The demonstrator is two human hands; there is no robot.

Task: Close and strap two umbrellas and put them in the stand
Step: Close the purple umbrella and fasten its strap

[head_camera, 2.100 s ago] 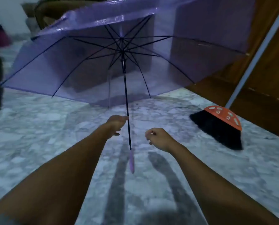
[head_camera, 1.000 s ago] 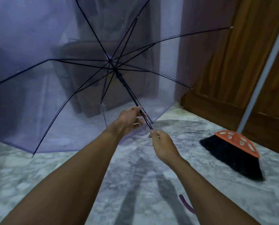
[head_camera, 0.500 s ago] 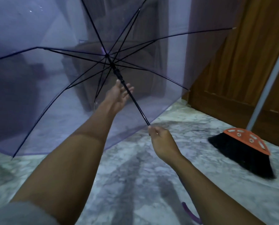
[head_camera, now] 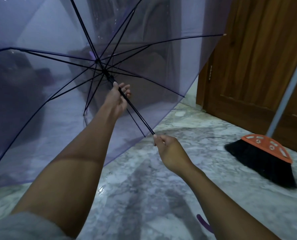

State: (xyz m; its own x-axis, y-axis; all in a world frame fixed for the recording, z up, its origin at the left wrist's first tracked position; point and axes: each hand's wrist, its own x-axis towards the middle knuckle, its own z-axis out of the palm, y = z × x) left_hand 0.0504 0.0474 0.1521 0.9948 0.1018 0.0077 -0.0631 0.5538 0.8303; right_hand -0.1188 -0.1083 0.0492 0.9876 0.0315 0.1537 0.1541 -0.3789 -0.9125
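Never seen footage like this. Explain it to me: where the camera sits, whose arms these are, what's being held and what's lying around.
There is no machine here. One camera is worn on a person's head and looks forward and down, so the two arms reaching in from the bottom are that person's own. The right hand grips the thin black shaft of an open, see-through purple umbrella. The left hand lies against the same shaft higher up, just below where the ribs meet, fingers loose rather than closed. The umbrella's curved purple handle peeks out beside the right forearm. On the marble floor rests a broom with black bristles and an orange head, its pole leaning up past a wooden door. No umbrella stand is in view.
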